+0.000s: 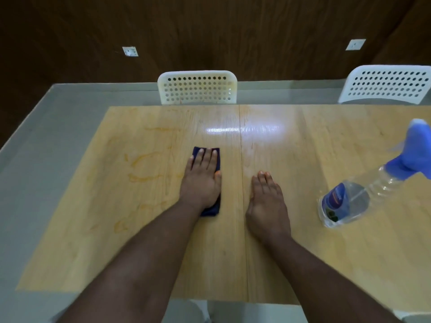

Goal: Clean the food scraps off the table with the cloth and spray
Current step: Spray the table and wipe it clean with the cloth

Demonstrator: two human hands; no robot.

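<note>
My left hand [201,180] lies flat with straight fingers on a folded dark blue cloth [215,206] near the middle of the light wooden table [314,264]. The cloth shows only past my fingertips and beside my wrist. My right hand [268,201] rests flat on the bare wood just right of the table's centre seam, holding nothing. A clear spray bottle [354,199] with a blue trigger head stands at the right, about a hand's width from my right hand. Orange-yellow smears [144,164] streak the left half of the table.
Two white perforated chairs stand at the far side, one [197,88] behind the middle and one [387,86] at the right. Grey floor [46,145] runs along the table's left edge. A dark wooden wall closes the back.
</note>
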